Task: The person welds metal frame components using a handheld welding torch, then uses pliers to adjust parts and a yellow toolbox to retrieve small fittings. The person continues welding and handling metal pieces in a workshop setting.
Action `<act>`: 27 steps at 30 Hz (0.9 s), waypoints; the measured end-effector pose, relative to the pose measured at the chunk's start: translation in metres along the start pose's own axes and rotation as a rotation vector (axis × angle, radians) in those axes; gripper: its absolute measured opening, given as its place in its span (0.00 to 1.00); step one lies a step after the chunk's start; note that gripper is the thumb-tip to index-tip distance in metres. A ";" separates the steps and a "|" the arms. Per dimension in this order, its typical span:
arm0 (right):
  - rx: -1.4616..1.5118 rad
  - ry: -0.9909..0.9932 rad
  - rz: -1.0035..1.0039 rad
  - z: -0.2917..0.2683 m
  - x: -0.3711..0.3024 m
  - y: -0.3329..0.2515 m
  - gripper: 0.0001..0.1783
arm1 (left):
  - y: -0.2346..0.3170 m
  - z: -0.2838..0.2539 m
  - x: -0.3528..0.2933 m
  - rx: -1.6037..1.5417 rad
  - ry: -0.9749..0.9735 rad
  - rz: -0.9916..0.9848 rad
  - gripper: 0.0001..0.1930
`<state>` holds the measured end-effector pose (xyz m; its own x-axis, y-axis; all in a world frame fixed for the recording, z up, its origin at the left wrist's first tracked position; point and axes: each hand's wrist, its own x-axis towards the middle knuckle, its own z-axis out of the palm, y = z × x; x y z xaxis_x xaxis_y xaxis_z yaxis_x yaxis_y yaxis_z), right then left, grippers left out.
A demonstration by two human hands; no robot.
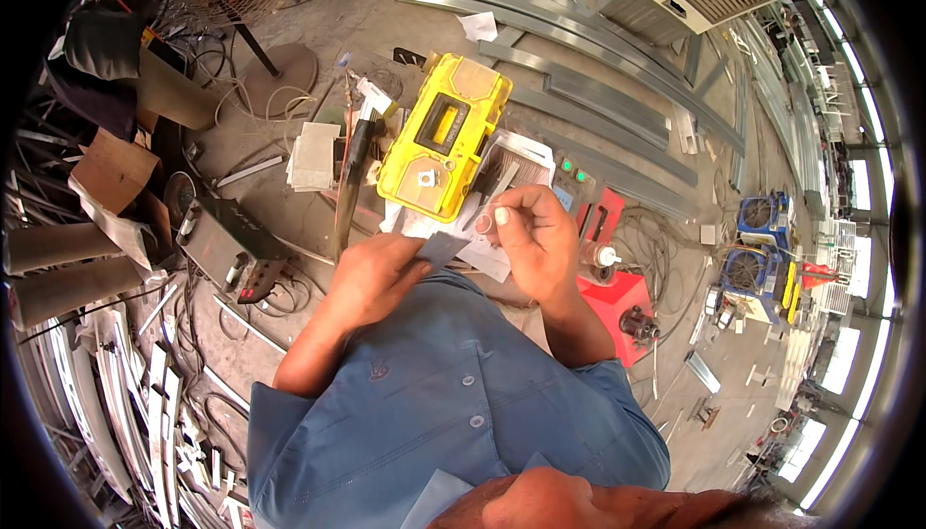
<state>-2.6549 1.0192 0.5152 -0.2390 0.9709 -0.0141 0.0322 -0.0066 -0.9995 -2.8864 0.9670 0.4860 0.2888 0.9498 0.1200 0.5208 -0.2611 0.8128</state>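
My left hand (374, 280) is closed on a flat dark-grey piece (442, 251), whose material I cannot make out. The fingers of my right hand (532, 240) are pinched around a small round, ring-like thing (485, 223), partly hidden by the fingertips. Both hands are in front of my chest, a short gap apart. Just beyond them lies a yellow toolbox (394, 174) with a black handle and a small white square piece (427, 179) on its lid. Loose white papers (487, 257) lie under and beside the hands.
On the right are a red machine (617, 305) and a white-capped bottle (603, 256). Long metal profiles (598, 105) stretch over the floor ahead. A dark box-shaped machine (227, 244), cables and a fan stand (280, 68) are on the left. Metal offcuts (106, 394) heap up at lower left.
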 end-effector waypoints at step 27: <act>0.404 -0.277 0.207 0.017 -0.005 -0.005 0.16 | 0.018 -0.003 0.015 -1.110 0.121 -0.262 0.06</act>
<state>-2.6701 1.0105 0.5198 -0.5163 0.8403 -0.1652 -0.2578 -0.3364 -0.9057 -2.8751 0.9772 0.5045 0.1656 0.9786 -0.1222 -0.4599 0.1863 0.8682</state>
